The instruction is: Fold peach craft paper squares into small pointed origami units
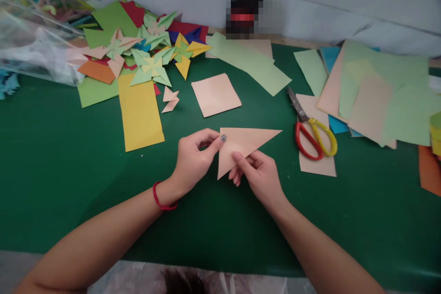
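Observation:
A pale pink sheet of paper folded into a triangle [250, 140] is held between my two hands above the green tabletop. My left hand [198, 154] pinches its left corner between thumb and fingers. Along the lower slanted edge, my right hand [260, 172] grips it with the thumb on top and the fingers beneath. Just beyond the triangle lies a stack of square pink paper [216, 95]. A small folded pink piece [170, 99] rests to the left of that stack.
Scissors [310, 128] with red and yellow handles lie on a pink strip at right. Green, pink and blue sheets [372, 92] overlap behind them. Folded paper pinwheels [151, 66] pile up at back left, near a yellow sheet [141, 115] and a clear plastic bag [37, 41].

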`<state>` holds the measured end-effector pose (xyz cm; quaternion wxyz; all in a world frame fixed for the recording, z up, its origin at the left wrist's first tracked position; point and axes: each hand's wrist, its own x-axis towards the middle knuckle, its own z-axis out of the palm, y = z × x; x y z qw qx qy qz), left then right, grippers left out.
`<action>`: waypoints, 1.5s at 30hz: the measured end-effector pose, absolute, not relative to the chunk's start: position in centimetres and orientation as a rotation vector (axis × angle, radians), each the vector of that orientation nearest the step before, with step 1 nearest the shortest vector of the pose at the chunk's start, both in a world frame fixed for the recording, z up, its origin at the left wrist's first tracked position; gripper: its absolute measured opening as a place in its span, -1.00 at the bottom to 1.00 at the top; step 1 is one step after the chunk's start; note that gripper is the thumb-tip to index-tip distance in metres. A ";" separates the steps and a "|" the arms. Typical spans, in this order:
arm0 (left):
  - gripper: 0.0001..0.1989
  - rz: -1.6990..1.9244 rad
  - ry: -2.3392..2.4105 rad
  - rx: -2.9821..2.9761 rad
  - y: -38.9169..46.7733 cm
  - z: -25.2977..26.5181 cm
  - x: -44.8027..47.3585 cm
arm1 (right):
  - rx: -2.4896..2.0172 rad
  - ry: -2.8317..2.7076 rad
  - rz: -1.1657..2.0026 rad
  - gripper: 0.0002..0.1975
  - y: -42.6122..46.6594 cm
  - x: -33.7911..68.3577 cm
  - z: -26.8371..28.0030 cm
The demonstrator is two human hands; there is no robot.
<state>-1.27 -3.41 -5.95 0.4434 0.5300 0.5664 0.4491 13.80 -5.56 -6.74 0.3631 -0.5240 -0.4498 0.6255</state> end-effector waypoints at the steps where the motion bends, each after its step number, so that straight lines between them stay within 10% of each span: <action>1: -0.83 1.117 1.410 1.308 -3.4 -5.9 -1.3 | -1.340 -1.161 1.609 -0.73 -5.6 13.8 -6.8; 45: -0.84 1.042 1.346 1.266 -4.3 -5.9 -0.8 | -1.149 -0.933 1.902 -0.73 -6.6 12.1 -7.2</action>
